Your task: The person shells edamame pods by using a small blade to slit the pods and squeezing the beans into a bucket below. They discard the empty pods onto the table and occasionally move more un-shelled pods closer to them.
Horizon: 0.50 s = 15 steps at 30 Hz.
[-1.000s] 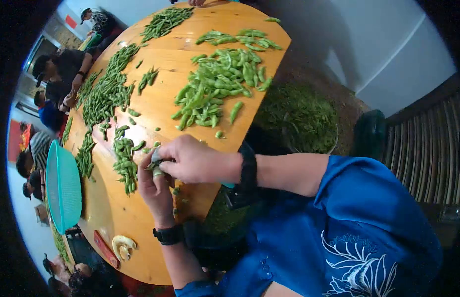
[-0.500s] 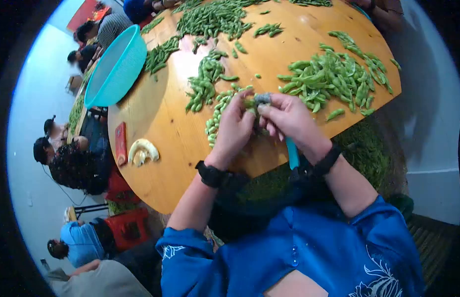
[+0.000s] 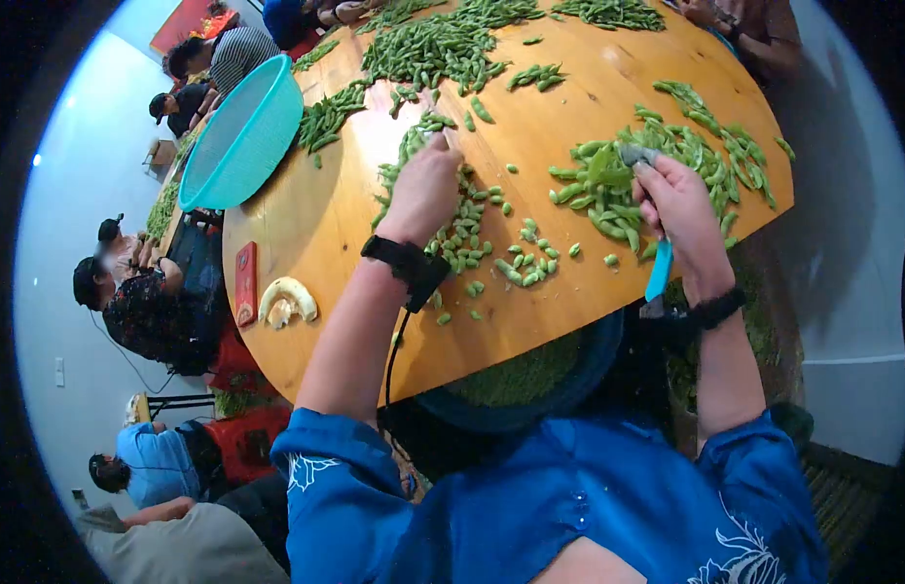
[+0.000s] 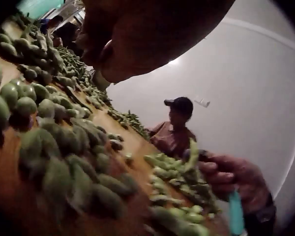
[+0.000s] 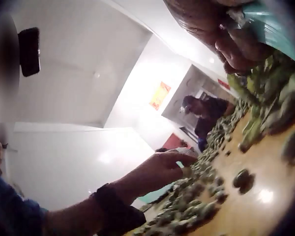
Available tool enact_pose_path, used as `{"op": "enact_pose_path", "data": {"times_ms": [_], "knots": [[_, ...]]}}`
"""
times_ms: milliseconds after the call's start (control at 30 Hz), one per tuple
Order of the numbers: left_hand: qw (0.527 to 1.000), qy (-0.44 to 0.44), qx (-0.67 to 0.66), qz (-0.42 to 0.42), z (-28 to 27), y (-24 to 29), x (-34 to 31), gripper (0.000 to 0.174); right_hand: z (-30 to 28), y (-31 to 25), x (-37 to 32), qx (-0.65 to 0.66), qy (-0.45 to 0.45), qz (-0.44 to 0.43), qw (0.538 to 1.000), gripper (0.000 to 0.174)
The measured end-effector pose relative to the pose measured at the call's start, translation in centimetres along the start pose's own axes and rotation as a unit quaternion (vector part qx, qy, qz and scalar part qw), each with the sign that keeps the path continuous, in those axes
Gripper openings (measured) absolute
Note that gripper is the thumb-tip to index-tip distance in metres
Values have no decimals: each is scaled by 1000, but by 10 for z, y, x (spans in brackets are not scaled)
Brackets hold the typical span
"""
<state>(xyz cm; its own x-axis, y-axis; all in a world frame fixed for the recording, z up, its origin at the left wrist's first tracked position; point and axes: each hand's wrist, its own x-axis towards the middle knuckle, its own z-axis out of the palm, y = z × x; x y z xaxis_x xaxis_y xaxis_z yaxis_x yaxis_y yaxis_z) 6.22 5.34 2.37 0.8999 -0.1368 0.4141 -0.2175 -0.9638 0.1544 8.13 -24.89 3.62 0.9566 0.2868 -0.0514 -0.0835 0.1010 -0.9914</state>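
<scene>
In the head view my left hand (image 3: 428,190) is over the heap of unshelled pods (image 3: 389,175), its fingertips partly hidden. The right wrist view shows a gap between that hand's thumb and fingers (image 5: 160,169). My right hand (image 3: 684,204) pinches a light green pod (image 3: 608,167) between thumb and finger, above the pile of pale pods (image 3: 594,209). A grey cover (image 3: 635,155) is on a fingertip, and a turquoise strip (image 3: 659,271) sticks out below the palm. Loose green beans (image 3: 462,238) lie between the hands.
A turquoise basket (image 3: 243,131) stands at the table's left edge. Near it lie a red object (image 3: 246,282) and a pale curved piece (image 3: 289,300). More pods (image 3: 433,49) cover the far side. Below the front edge is a tub (image 3: 545,384). Several people sit around.
My hands were together at a pod and have separated: the left moved left to the unshelled pods, the right moved right with a pod. The head view has turned since the first frame.
</scene>
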Motion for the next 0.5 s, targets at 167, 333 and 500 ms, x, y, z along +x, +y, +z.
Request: {"op": "enact_pose_path", "data": {"times_ms": [167,333,500], "knots": [[994,-83,23,-60,0,9,8,10,4,-8,-17,-61,-18,-10,998,22],[963,-34,-247,-99,-18,56,-19,16,45,0,-29,-36,-146,21,988,23],[850,-60,-484,-197,-11,75,-51,31,64,12,-27,3,-192,85,978,17]]}}
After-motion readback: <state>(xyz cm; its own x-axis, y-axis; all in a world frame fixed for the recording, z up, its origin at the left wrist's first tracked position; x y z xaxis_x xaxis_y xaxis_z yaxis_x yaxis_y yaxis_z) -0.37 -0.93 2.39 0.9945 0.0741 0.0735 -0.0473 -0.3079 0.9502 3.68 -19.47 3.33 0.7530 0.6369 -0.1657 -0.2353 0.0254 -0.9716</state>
